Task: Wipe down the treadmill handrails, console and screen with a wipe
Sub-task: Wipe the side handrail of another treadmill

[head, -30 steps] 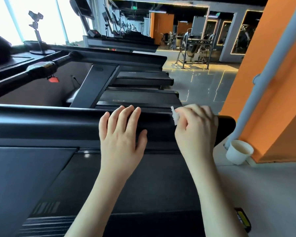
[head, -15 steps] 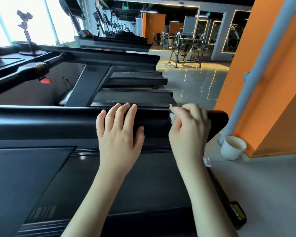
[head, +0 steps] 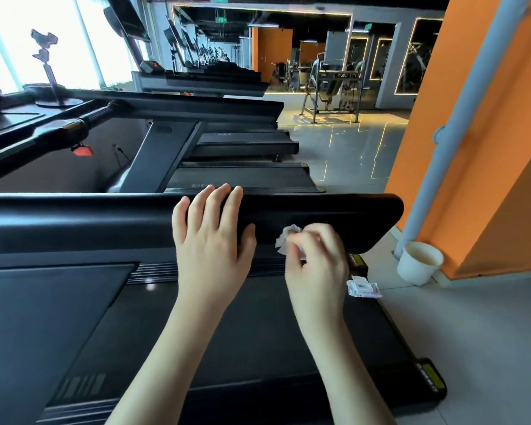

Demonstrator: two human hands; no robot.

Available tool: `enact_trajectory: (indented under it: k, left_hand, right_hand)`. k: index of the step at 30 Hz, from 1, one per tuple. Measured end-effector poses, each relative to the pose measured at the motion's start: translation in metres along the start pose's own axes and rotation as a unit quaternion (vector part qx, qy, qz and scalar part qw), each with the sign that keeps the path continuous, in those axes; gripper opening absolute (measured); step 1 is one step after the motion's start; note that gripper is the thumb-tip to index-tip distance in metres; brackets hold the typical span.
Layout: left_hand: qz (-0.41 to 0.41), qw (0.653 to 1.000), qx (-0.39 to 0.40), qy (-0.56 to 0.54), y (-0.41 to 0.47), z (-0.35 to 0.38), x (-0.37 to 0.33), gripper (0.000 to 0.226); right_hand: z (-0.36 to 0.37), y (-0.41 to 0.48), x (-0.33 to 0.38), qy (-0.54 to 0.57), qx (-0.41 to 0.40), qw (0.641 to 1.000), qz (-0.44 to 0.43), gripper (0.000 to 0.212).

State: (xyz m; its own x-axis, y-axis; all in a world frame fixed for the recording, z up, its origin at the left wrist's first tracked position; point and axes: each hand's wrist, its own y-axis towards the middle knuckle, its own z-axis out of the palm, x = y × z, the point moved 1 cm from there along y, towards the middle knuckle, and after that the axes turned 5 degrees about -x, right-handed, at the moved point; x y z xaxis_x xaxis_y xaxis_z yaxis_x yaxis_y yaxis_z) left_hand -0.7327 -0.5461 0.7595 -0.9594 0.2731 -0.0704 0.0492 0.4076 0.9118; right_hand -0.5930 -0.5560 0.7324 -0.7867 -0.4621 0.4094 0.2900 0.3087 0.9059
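A wide black treadmill handrail (head: 89,219) runs across the middle of the view, ending at the right in a rounded tip. My left hand (head: 210,237) lies flat on its top and near side, fingers straight. My right hand (head: 314,262) is just below the rail near its right end and pinches a small crumpled white wipe (head: 285,240) against the rail's near face. Below the rail lies the black treadmill deck and belt (head: 258,332).
A torn white wipe wrapper (head: 364,288) lies on the deck's right edge. A white paper cup (head: 419,265) stands on the grey floor by a grey pipe (head: 448,130) and orange wall. More treadmills (head: 236,176) stand behind; a console edge (head: 19,124) is at far left.
My right hand has slid with the wipe from the rail's top edge down to its near face. The view has shifted, showing the wrapper and more of the deck. My left hand stays put.
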Motion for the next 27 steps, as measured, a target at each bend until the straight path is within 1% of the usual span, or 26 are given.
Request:
enact_trajectory:
  k: [2,4,6,8,10,11,16,18,20,21,23,25,27]
  left_hand:
    - [0.005,1.0,0.006,0.004,0.0,-0.001,0.001,0.046]
    - [0.004,1.0,0.009,0.005,0.0,-0.001,0.001,0.046]
    - [-0.002,1.0,0.009,0.004,0.0,-0.001,0.0,0.047]
    - [-0.003,1.0,0.009,0.004,0.0,-0.001,0.0,0.047]
    - [0.0,1.0,0.01,0.003,0.0,-0.002,0.0,0.047]
    - [0.002,1.0,0.011,0.004,0.0,-0.002,0.0,0.047]
    - [0.004,1.0,0.016,0.008,0.0,-0.004,0.001,0.048]
    - [0.0,1.0,0.016,0.006,0.0,-0.004,0.0,0.048]
    - [-0.001,1.0,0.02,0.005,0.0,-0.005,0.0,0.048]
    - [0.001,1.0,0.023,0.005,0.0,-0.005,0.001,0.049]
    - [0.007,0.999,0.032,0.006,0.001,-0.007,0.002,0.05]
    - [0.006,0.999,0.04,-0.002,0.002,-0.008,0.003,0.052]
    - [-0.004,0.999,0.041,-0.004,0.002,-0.011,0.006,0.055]
  right_hand:
    - [-0.003,0.003,-0.011,-0.002,-0.028,0.999,0.019,0.018]
    - [-0.006,0.003,-0.02,-0.02,-0.07,0.996,0.046,0.014]
    - [-0.002,-0.009,-0.017,-0.02,-0.091,0.994,0.052,0.01]
    - [0.006,-0.027,-0.007,-0.004,-0.068,0.997,0.031,0.007]
    - [0.008,-0.034,-0.005,0.026,-0.032,0.999,0.004,0.009]
    - [0.007,-0.032,-0.009,0.036,-0.027,0.999,0.001,0.011]
    - [0.002,-0.026,-0.02,0.016,-0.086,0.995,0.041,0.007]
    - [0.01,-0.037,-0.007,0.032,-0.067,0.997,0.036,0.008]
    - [0.013,-0.038,0.002,0.046,-0.039,0.998,0.006,0.008]
    - [0.012,-0.031,0.002,0.044,-0.037,0.998,-0.005,0.007]
    - [0.009,-0.011,-0.003,0.029,-0.068,0.997,-0.001,0.007]
    - [0.005,0.004,-0.007,0.021,-0.11,0.993,0.027,0.008]
    - [0.005,0.002,-0.006,0.018,-0.121,0.992,0.038,0.01]
